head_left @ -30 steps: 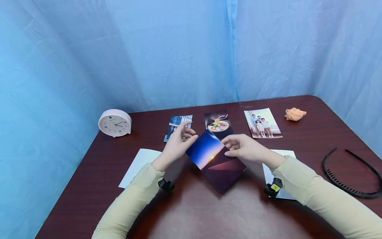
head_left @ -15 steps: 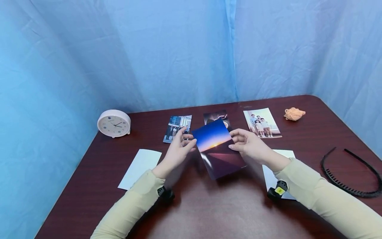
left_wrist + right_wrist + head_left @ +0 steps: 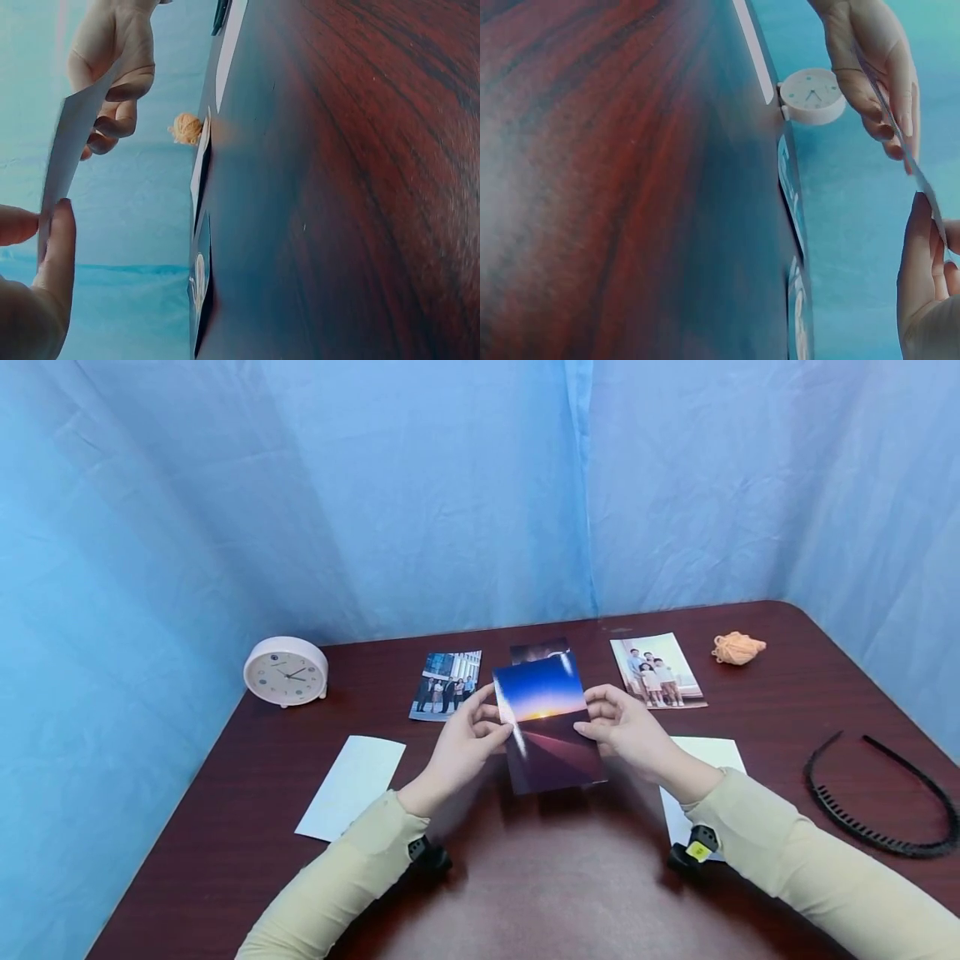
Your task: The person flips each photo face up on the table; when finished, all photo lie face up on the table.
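Table (image 3: 570, 885): dark reddish-brown.
Sunset photo (image 3: 547, 727): held above the table; long axis runs 11:30 to 5:30, sky end towards 11:30.
Left hand (image 3: 467, 740): pinches the photo's 9 o'clock edge.
Right hand (image 3: 632, 732): pinches its 3 o'clock edge.

Double pinch, mirror style

So both arms come in from the near side. The left arm (image 3: 330, 881) slants far and right, the right arm (image 3: 817, 856) slants far and left, so they angle in toward each other. Pale sleeves (image 3: 750, 818) run down to the wrists. Left hand (image 3: 461, 739) is pinching, thumb (image 3: 497, 737) on the near side, fingers (image 3: 482, 696) bent toward the far side. Right hand (image 3: 630, 731) is pretty much the mirror of that. Both are raised to roughly the same height, facing each other, near but not touching.
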### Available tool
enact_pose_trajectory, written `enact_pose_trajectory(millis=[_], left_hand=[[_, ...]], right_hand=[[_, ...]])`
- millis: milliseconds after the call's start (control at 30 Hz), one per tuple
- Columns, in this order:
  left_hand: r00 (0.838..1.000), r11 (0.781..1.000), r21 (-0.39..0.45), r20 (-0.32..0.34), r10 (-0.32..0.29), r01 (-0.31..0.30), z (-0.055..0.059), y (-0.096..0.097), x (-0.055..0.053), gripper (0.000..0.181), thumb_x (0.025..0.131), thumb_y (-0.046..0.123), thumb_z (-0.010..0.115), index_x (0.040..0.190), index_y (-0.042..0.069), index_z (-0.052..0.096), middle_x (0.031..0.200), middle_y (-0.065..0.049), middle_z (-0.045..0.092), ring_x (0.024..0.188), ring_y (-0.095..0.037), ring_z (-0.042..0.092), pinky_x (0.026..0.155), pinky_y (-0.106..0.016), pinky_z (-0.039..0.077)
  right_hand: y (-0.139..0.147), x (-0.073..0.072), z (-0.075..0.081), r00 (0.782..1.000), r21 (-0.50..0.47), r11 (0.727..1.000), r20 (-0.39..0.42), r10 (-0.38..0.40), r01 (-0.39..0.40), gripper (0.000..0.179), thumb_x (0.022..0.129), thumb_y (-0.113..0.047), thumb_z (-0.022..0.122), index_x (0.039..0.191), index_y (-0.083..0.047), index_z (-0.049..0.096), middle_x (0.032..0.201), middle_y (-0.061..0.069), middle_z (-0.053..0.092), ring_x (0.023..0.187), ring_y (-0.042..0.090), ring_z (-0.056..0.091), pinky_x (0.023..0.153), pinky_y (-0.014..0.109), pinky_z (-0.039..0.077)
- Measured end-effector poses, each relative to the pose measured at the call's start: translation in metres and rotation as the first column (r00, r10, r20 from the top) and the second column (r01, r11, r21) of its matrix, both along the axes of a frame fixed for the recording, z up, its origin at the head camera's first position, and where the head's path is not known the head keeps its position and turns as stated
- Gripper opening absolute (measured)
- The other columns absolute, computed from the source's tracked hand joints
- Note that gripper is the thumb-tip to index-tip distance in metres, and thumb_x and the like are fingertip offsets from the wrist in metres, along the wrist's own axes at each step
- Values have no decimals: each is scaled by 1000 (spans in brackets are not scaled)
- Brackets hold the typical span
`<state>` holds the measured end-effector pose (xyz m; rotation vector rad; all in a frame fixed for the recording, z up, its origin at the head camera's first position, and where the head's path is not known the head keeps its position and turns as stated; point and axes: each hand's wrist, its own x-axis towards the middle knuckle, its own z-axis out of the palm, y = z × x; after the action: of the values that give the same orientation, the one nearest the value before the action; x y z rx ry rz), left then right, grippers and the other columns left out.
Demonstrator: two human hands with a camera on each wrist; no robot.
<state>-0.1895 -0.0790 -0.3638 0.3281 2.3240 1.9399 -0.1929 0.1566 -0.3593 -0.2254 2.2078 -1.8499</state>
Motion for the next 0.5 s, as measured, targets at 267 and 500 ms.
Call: enact_pose_trajectory(millis=[267,500], left_hand=[[1000,1000,-29,-8,-11,10,-3,-2,2,68,88,-1,62,147,8,31,97,-16,59,75,-10,61,73,-41,57],[997,996,-55,43,-67,70,-12,-3,2,69,86,-2,64,147,8,31,95,-16,60,72,-7,61,68,-34,58]], right_hand=[[-1,3,-7,1000,-19,1000,8,23,-22,40,91,-6,60,122,4,37,87,-1,53,68,7,53,58,29,53],[8,8,-12,998,31,998,24,62,-63,37,93,-8,59,121,5,40,87,4,56,76,11,58,66,38,58]])
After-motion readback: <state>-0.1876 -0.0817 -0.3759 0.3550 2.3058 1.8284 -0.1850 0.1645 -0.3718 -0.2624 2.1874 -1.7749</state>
